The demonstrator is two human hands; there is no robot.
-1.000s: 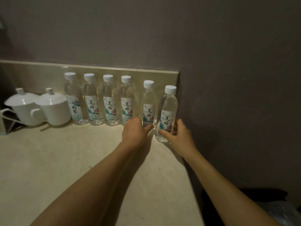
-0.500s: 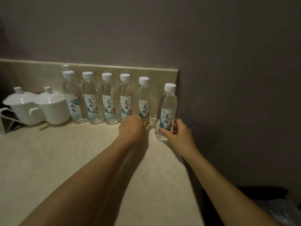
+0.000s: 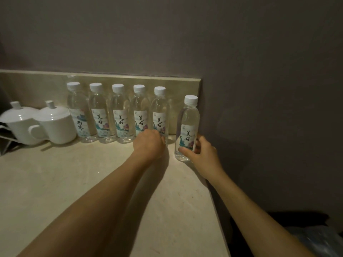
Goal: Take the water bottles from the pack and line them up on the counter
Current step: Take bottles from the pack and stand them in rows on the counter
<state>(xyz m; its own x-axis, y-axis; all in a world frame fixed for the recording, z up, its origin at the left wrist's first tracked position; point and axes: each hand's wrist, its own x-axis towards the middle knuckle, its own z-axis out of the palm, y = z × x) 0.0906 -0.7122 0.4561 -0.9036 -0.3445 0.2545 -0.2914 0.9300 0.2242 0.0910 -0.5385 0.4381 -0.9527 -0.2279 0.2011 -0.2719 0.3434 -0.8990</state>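
Note:
Several clear water bottles with white caps stand in a row [image 3: 119, 115] against the beige backsplash on the counter [image 3: 74, 182]. My left hand [image 3: 148, 143] is wrapped around the base of the fifth bottle [image 3: 160, 108], which stands in line with the others. A sixth bottle [image 3: 187, 125] stands upright nearer to me, close to the counter's right edge, and my right hand [image 3: 202, 156] grips its lower part. The pack appears as crumpled clear plastic [image 3: 315, 240] on the floor at the lower right.
Two white lidded mugs [image 3: 37, 123] stand left of the bottle row, beside a wire rack [image 3: 5, 138] at the left edge. A grey wall closes the back and right. The counter ends at its right edge [image 3: 213, 201], with dark floor below.
My left hand has pushed the fifth bottle back into line with the row. The sixth bottle and my right hand have barely moved.

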